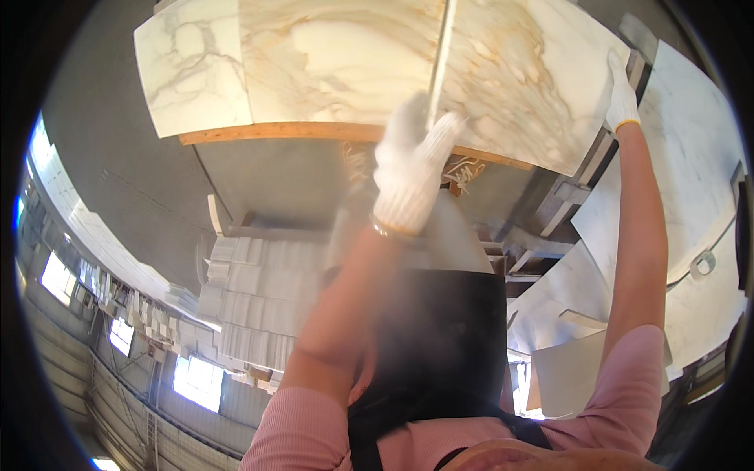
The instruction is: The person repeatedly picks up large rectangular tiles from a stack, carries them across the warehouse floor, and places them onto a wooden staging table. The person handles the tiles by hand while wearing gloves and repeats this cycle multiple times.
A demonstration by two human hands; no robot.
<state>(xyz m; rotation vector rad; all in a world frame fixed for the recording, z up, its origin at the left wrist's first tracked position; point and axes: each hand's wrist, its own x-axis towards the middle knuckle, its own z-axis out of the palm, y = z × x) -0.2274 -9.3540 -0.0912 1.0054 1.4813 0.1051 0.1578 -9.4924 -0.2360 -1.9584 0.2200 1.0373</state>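
Two marble slabs with gold and grey veins lie side by side before me, a left slab (338, 63) and a right slab (518, 86). A pale narrow strip (441, 63) runs between them. My left hand (412, 169), in a white knit glove, is over the near edge by this strip. Its thumb stands apart from the fingers, which are blurred by motion; I see nothing held. My right hand (623, 94), gloved too, lies along the right slab's outer edge with fingers stretched out. A wooden bar (275, 132) shows under the slabs' near edge.
A smaller grey-veined marble piece (192, 67) adjoins the left slab. Stacked pale tiles (255, 294) stand at lower left. Large white slabs (675, 157) lean at the right, near a metal frame (561, 200). Loose cord (465, 171) hangs below the slabs' edge.
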